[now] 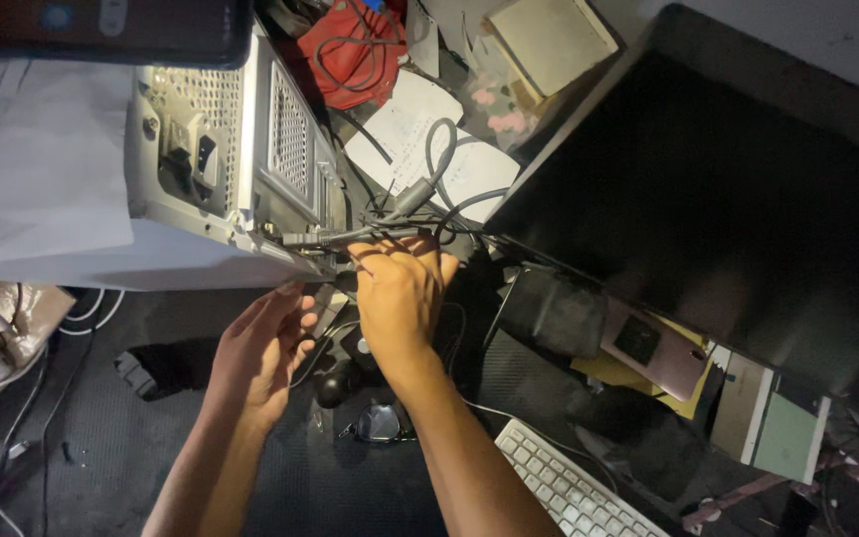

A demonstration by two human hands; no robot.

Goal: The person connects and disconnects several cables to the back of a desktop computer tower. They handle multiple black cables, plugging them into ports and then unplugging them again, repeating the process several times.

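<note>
— Fingers of my right hand are curled shut around the grey cable just where it meets the back corner of the computer case. That is how I read it from here.

— And your left?

— My left hand is open, fingers loosely spread, just below the case and touching nothing I can make out. It sits right beside the right wrist.

— What is close to you?

— Nearest, a white keyboard at the lower edge of the table, and a pair of glasses next to my right forearm. A black mouse lies between the two arms.

— Farther out?

— To the right, a pink phone rests face down on a yellow pad, against the base of a dark monitor. The cable loops up over white papers, and beyond them lies a red pouch tangled with more wires.
</note>
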